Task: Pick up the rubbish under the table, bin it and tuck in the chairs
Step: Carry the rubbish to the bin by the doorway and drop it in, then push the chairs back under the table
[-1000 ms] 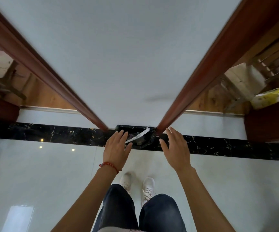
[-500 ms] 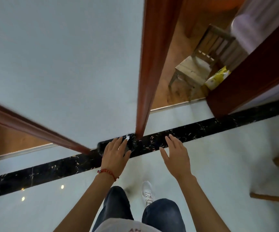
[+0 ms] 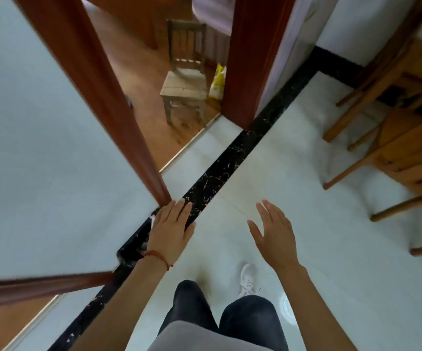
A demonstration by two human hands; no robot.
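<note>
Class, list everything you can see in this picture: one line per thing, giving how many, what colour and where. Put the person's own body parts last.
Small chair: one, worn brown wood, on the wooden floor beyond the doorway.
Yellow bag: one, yellow and white, on the floor right of the small chair.
Door frame: reddish-brown, top centre.
Bin: one, black, partly hidden under the left hand.
Floor strip: one, black marble, crossing the white tiles diagonally.
Chairs: light brown wood, right edge; count unclear.
Shoe: one visible, white, bottom centre.
Bracelet: one, red, left wrist.
Left hand: open, over the bin.
Right hand: open, empty.
</note>
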